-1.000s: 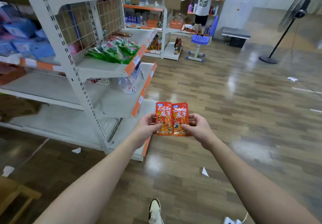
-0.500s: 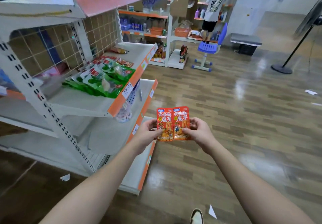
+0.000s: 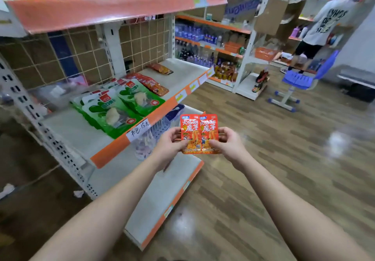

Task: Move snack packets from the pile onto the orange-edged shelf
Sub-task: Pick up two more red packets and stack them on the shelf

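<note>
Beside orange-edged metal shelving [image 3: 77, 131], left grip [image 3: 170, 145] and right grip [image 3: 230, 145] pinch two flat glossy red packets [image 3: 191, 131]

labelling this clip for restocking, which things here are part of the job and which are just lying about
Job: red snack packets, left hand, right hand, orange-edged shelf, red packets already on it.
Lying about: green packets, purple chair, bottles on far shelves.

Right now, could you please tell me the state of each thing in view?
left red packet: upright, pinched by the left grip.
right red packet: upright, pinched by the right grip.
green packets: lying flat, overlapped, on the orange-edged shelf.
shelved red packets: lying flat beside the green ones.
</note>
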Demonstrator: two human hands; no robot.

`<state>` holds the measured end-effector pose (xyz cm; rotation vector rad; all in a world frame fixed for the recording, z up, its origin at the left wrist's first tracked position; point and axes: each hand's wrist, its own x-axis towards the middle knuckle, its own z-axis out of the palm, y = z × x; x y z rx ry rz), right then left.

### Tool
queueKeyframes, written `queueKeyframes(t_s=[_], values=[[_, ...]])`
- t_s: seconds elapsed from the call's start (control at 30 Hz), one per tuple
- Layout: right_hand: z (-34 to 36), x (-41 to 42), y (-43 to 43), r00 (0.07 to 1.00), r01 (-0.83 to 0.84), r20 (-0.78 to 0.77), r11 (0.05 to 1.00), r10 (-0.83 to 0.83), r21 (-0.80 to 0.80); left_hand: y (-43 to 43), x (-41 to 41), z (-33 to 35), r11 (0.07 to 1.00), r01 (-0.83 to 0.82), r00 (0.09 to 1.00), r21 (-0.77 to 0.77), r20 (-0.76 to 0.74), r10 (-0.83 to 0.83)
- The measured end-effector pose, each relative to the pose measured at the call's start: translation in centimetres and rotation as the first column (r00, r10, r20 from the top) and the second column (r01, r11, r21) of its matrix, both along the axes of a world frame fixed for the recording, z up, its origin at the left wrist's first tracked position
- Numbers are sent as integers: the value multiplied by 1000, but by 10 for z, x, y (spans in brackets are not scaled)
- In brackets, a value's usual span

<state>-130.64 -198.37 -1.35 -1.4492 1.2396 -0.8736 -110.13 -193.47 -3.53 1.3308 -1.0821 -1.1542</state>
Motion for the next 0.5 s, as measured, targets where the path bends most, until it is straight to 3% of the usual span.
queueKeyframes(t_s=[0.5], values=[[13, 95, -202, 958, -287, 3, 957, 288, -49, -130, 58, 46, 938, -340, 937, -70, 63, 344]])
